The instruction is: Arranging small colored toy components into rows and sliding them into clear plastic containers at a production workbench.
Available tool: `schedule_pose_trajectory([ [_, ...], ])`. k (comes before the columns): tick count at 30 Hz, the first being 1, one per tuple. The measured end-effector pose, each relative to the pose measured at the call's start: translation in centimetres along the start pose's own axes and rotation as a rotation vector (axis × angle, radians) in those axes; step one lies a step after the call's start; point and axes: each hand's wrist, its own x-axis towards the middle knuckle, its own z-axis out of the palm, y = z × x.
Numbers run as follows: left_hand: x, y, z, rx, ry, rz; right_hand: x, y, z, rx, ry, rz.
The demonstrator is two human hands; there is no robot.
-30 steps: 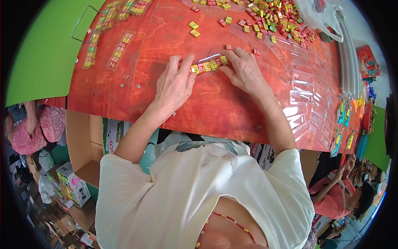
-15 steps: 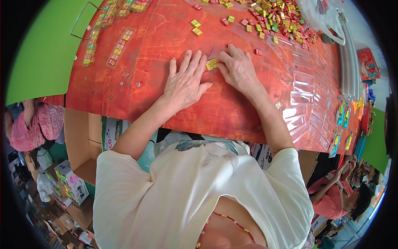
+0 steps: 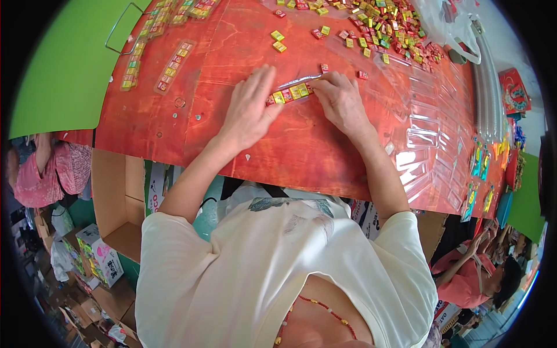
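A narrow clear plastic case [image 3: 293, 93] lies on the red table with a row of small red and yellow boxes in it. Its long clear flap [image 3: 300, 80] stands raised along the far side, catching the light. At the right end, my right hand [image 3: 342, 104] has its fingers closed in a pinch on the case. My left hand [image 3: 248, 109] rests at the left end, fingers stretched out, the thumb beside the near edge; it partly hides that end. A loose red box [image 3: 324, 68] sits just beyond the right hand, with another red box [image 3: 363, 75] to its right.
Heaped red and yellow boxes [image 3: 394, 29] lie at the far right beside a white plastic bag [image 3: 449, 26]. Empty clear cases [image 3: 429, 124] spread over the table's right side. Filled cases [image 3: 174, 66] lie at the left. An open cardboard box [image 3: 119, 194] stands below the table's edge.
The left hand has turned from lying flat over the case to its left end. More of the row of boxes now shows, and the clear flap stands up.
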Motion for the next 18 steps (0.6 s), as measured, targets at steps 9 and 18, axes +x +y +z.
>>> schedule_pose_trajectory([
  [9, 1.4, 1.5, 2.4, 0.419, -0.063, 0.187, -0.4, -0.2, -0.7, 0.096, 0.01, 0.11],
  [18, -0.8, -3.9, -3.5, 0.455, 0.252, 0.053, -1.3, -1.3, -0.8, 0.106, 0.025, 0.088],
])
